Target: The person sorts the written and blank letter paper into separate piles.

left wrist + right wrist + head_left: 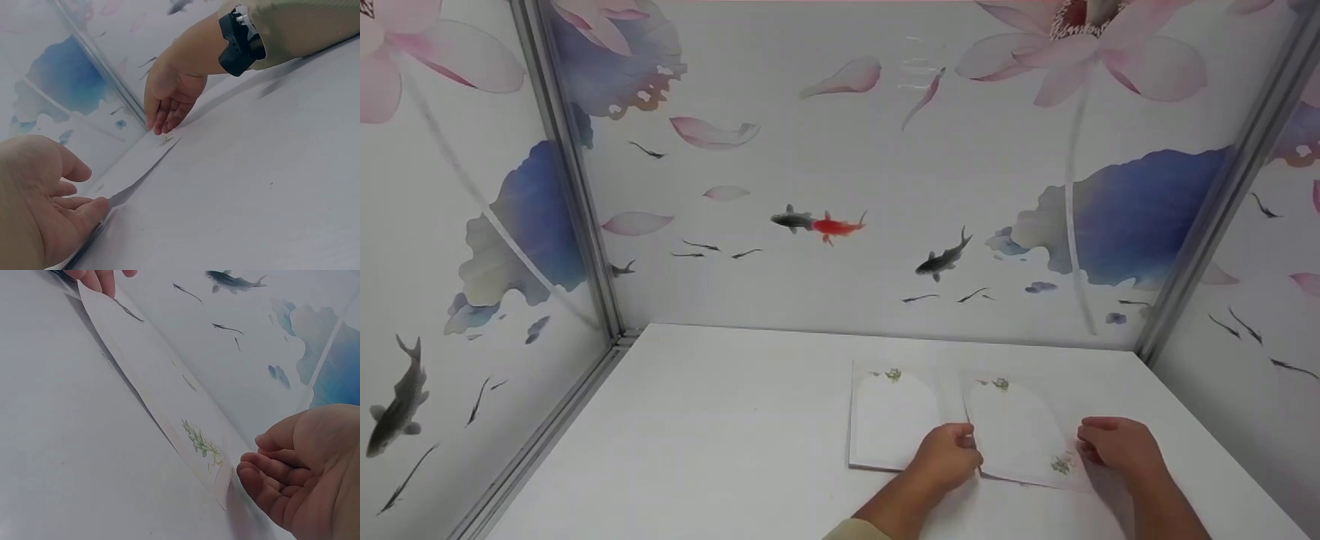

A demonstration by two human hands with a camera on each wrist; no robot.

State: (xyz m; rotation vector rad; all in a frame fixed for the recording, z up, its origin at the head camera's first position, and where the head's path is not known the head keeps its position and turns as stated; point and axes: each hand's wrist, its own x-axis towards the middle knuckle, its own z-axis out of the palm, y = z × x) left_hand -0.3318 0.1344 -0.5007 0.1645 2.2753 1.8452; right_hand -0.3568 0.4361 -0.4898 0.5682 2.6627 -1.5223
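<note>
A sheet of patterned paper (pixel 1020 431), white with small green sprigs near its corners, is raised slightly off the table over a thin shadow. My left hand (pixel 949 457) pinches its left edge between thumb and fingers. At its right edge is my right hand (pixel 1121 450), fingers curled in with the fingertips at the margin. In the right wrist view, that end of the paper bends up toward the fingertips, near a green sprig (pixel 199 441). Left of the sheet lies a pad of matching paper (pixel 889 420), flat and showing some thickness, partly covered by my left hand.
The white table (pixel 697 427) runs back to a panel (pixel 840 285) printed with fish, petals and lotus. Similar panels stand at the left and right, joined by grey metal posts (pixel 566 165). A dark device (pixel 239 45) is strapped at the right wrist.
</note>
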